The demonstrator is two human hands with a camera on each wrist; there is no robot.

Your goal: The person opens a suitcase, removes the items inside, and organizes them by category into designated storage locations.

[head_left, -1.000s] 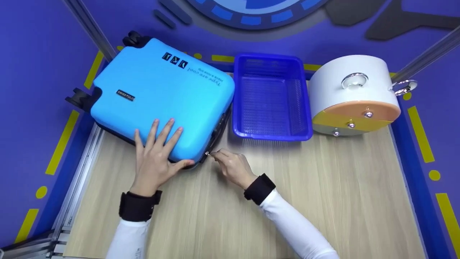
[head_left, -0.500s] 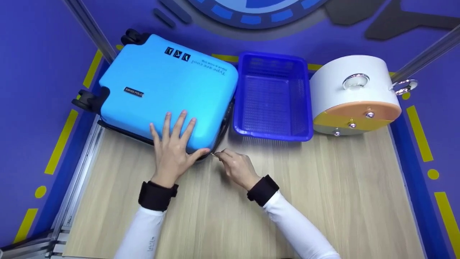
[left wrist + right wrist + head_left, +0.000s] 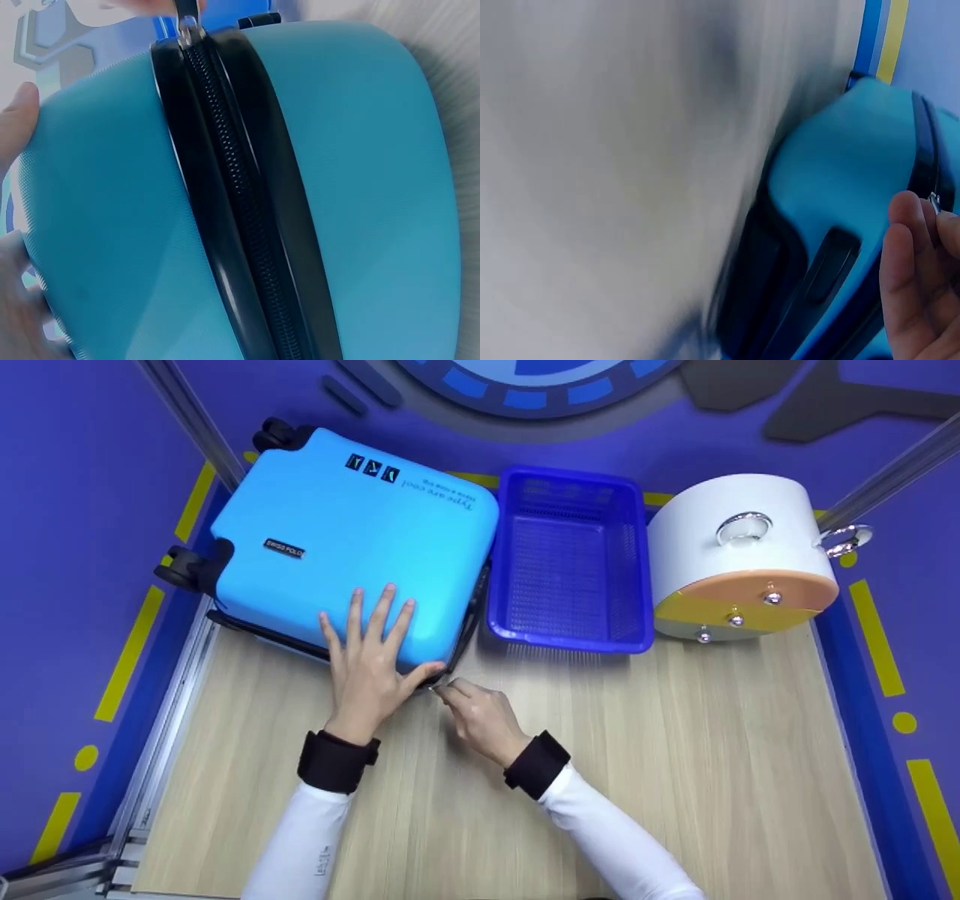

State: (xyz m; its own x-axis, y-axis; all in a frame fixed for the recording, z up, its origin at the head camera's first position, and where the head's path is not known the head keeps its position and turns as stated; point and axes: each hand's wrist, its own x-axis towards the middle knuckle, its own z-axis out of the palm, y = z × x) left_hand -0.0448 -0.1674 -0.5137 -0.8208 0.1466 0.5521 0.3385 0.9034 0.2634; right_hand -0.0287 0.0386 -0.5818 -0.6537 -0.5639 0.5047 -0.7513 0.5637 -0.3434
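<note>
A light blue hard-shell suitcase (image 3: 352, 540) lies flat at the left of the table. My left hand (image 3: 367, 675) rests on its near right corner, fingers spread over the lid and thumb along the edge. At that corner my right hand (image 3: 480, 720) pinches a metal zipper pull (image 3: 934, 201) between thumb and fingers. In the left wrist view, the slider (image 3: 189, 34) sits at the top of a black zipper (image 3: 236, 165), whose teeth run between two black rims. Below the slider the teeth look joined. The suitcase's inside is hidden.
A blue plastic basket (image 3: 570, 647) stands close to the suitcase's right side. Farther right is a white oval drawer box (image 3: 731, 525) with coloured drawer fronts and silver handles. Blue-purple panels (image 3: 82, 547) border the wooden table (image 3: 675, 780) at the back and sides.
The suitcase has shifted right and slightly away, with my left hand moving along on it. The basket has edged right. My right hand moved slightly right, then back left and nearer, still pinching the pull.
</note>
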